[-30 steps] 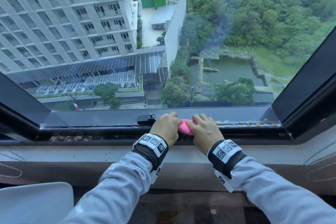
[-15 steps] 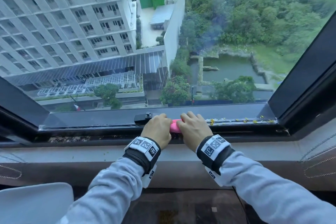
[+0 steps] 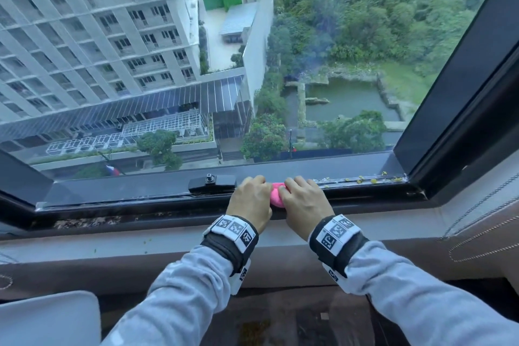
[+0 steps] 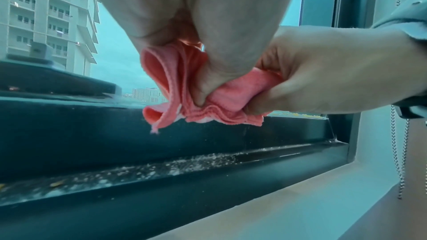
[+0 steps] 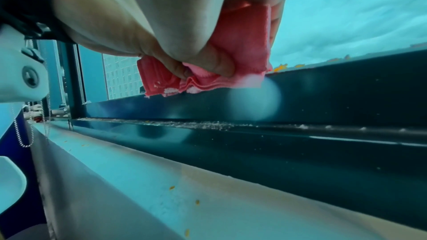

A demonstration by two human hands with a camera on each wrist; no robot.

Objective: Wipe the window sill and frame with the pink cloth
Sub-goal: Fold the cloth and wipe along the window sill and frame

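Observation:
Both hands hold the folded pink cloth between them, just above the black lower window frame. My left hand grips the cloth's left part, my right hand pinches its right part. In the left wrist view the pink cloth hangs in folds from my left hand, clear of the frame, while the right hand grips its other end. The right wrist view shows the cloth with crumbs on its lower edge. Below runs the pale sill.
A black window latch sits on the frame just left of my hands. Yellow crumbs lie along the frame to the right. White debris fills the frame's channel. A bead chain hangs at the right jamb. A white object lies bottom left.
Both hands have stayed together on the cloth beside the latch, with little shift along the frame. The head view has swung slightly.

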